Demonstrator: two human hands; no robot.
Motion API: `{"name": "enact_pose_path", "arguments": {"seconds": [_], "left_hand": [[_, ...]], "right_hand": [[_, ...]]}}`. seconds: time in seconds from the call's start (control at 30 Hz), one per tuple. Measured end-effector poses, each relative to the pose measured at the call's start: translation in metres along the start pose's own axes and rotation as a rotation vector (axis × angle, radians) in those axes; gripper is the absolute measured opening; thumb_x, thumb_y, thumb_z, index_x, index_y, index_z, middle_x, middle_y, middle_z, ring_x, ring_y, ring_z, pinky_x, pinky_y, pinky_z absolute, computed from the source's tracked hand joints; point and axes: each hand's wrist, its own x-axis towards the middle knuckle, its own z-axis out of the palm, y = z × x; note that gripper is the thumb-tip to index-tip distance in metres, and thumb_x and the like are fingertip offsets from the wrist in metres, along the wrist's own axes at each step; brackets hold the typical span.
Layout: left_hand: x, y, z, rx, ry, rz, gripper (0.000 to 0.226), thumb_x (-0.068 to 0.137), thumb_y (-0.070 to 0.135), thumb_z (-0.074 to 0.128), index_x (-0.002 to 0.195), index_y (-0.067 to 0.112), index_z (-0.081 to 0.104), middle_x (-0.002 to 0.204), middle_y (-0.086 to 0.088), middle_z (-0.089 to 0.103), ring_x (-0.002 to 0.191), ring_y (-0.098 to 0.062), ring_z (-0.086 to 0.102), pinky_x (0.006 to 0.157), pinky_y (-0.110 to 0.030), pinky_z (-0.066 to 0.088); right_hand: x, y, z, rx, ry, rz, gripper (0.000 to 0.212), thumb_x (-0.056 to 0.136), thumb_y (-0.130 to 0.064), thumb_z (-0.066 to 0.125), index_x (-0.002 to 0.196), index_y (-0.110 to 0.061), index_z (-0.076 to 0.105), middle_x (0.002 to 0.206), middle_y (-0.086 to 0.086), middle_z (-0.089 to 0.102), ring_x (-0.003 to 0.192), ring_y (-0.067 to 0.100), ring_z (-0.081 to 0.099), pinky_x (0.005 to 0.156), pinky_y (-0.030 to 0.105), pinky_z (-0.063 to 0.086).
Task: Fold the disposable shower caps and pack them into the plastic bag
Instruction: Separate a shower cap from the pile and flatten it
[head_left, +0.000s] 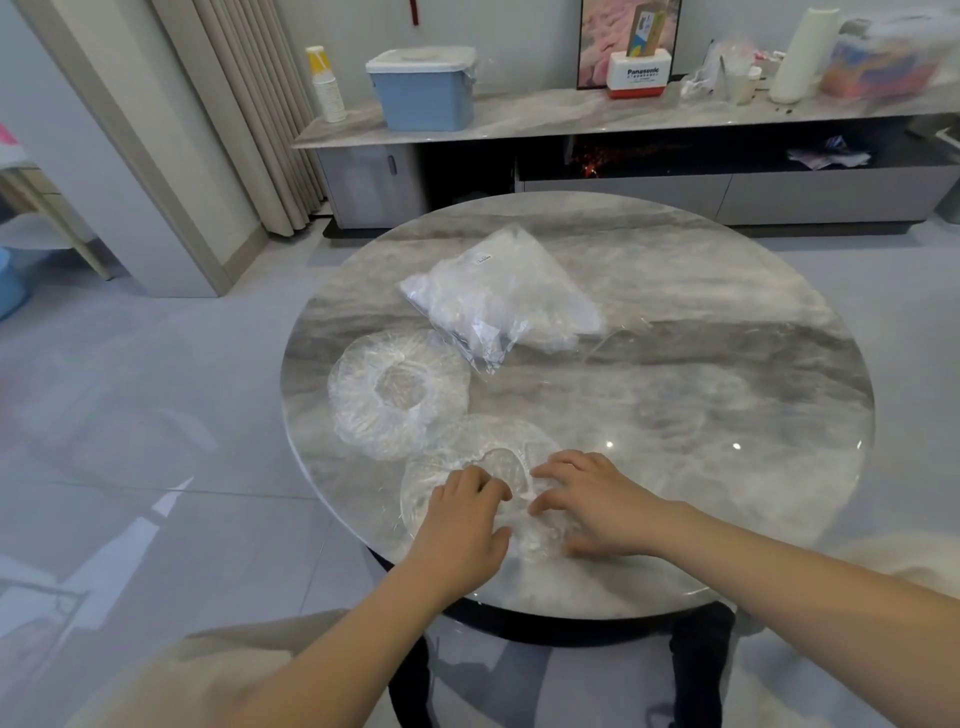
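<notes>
Left hand (462, 512) and right hand (589, 499), fingers curled, pinch the near cap (470, 462) at the table's (727, 322) near edge. A second cap (397, 392) lies touching it, farther left. Beyond lies the bag (498, 299).

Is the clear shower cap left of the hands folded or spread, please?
Spread: the clear ring-shaped shower cap lies round and flat on the marble table, untouched.

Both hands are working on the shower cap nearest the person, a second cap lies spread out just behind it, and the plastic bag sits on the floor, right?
Not quite. In the head view the plastic bag lies on the round table, behind the caps. The rest holds.
</notes>
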Motion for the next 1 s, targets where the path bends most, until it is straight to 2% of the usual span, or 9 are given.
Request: {"name": "enact_pose_path", "arguments": {"seconds": [0.23, 0.33, 0.4, 0.5, 0.6, 0.73, 0.8, 0.87, 1.0], "left_hand": [[-0.007, 0.004, 0.008, 0.026, -0.205, 0.027, 0.059, 0.082, 0.059, 0.056, 0.129, 0.026, 0.046, 0.124, 0.004, 0.040, 0.114, -0.016, 0.038, 0.097, -0.028, 0.032], [-0.006, 0.002, 0.010, -0.044, -0.174, -0.003, 0.054, 0.084, 0.051, 0.058, 0.131, 0.027, 0.047, 0.126, 0.004, 0.042, 0.115, -0.016, 0.040, 0.097, -0.028, 0.036], [-0.003, 0.001, 0.009, -0.117, -0.140, -0.020, 0.037, 0.090, 0.040, 0.056, 0.123, 0.022, 0.058, 0.123, 0.002, 0.051, 0.113, -0.017, 0.046, 0.094, -0.029, 0.040], [-0.002, 0.004, 0.000, -0.376, -0.175, -0.126, 0.027, 0.095, 0.033, 0.053, 0.098, 0.013, 0.071, 0.104, -0.002, 0.065, 0.099, -0.020, 0.059, 0.086, -0.031, 0.046], [0.000, 0.000, -0.015, -0.587, -0.294, -0.236, 0.024, 0.096, 0.032, 0.052, 0.096, 0.021, 0.073, 0.101, 0.004, 0.068, 0.093, -0.013, 0.062, 0.079, -0.022, 0.045], [0.003, -0.010, -0.024, -0.765, -0.370, -0.320, 0.025, 0.097, 0.024, 0.050, 0.090, 0.017, 0.072, 0.090, 0.013, 0.068, 0.080, 0.004, 0.058, 0.068, -0.007, 0.039], [0.004, -0.012, -0.023, -0.824, -0.339, -0.390, 0.026, 0.097, 0.019, 0.047, 0.087, 0.013, 0.069, 0.085, 0.008, 0.071, 0.069, 0.002, 0.059, 0.058, -0.006, 0.039], [0.006, -0.013, -0.021, -0.826, -0.268, -0.470, 0.028, 0.098, 0.017, 0.043, 0.086, 0.008, 0.066, 0.077, 0.004, 0.069, 0.057, -0.002, 0.059, 0.050, -0.011, 0.042], [0.010, -0.019, -0.003, -0.475, -0.090, -0.451, 0.035, 0.101, 0.025, 0.038, 0.085, 0.004, 0.061, 0.067, 0.000, 0.055, 0.057, -0.011, 0.049, 0.056, -0.020, 0.040]], "right_hand": [[0.007, 0.000, 0.005, 0.080, 0.132, -0.058, 0.024, 0.090, -0.038, 0.056, 0.097, -0.022, 0.072, 0.136, -0.009, 0.051, 0.138, 0.012, 0.024, 0.107, 0.026, 0.012], [0.009, -0.004, 0.003, 0.176, 0.110, -0.049, 0.021, 0.090, -0.036, 0.056, 0.087, -0.020, 0.070, 0.116, -0.011, 0.063, 0.130, 0.007, 0.034, 0.105, 0.021, 0.013], [0.010, -0.008, -0.001, 0.306, 0.075, -0.010, 0.019, 0.089, -0.034, 0.057, 0.083, -0.019, 0.068, 0.098, -0.010, 0.067, 0.111, 0.005, 0.050, 0.105, 0.020, 0.020], [0.009, -0.010, -0.011, 0.536, 0.022, 0.050, 0.024, 0.090, -0.040, 0.057, 0.080, -0.020, 0.065, 0.084, -0.011, 0.067, 0.082, 0.002, 0.058, 0.088, 0.023, 0.043], [0.005, -0.007, -0.026, 0.654, -0.147, 0.127, 0.035, 0.086, -0.057, 0.055, 0.101, -0.026, 0.062, 0.101, -0.018, 0.063, 0.097, 0.002, 0.057, 0.088, 0.020, 0.043], [0.004, 0.002, -0.028, 0.479, -0.299, 0.152, 0.052, 0.077, -0.056, 0.068, 0.116, -0.024, 0.057, 0.112, -0.013, 0.058, 0.105, 0.011, 0.054, 0.092, 0.025, 0.042], [0.008, 0.005, -0.021, 0.412, -0.254, 0.158, 0.046, 0.080, -0.049, 0.069, 0.106, -0.013, 0.060, 0.100, -0.002, 0.061, 0.091, 0.016, 0.056, 0.081, 0.029, 0.043], [0.010, 0.006, -0.017, 0.419, -0.163, 0.163, 0.034, 0.086, -0.039, 0.065, 0.078, -0.008, 0.054, 0.075, 0.003, 0.054, 0.069, 0.017, 0.049, 0.064, 0.030, 0.037], [0.015, 0.005, -0.013, 0.434, -0.071, 0.302, 0.043, 0.091, -0.035, 0.057, 0.061, -0.015, 0.034, 0.062, -0.003, 0.041, 0.057, 0.011, 0.037, 0.053, 0.026, 0.027]]}}
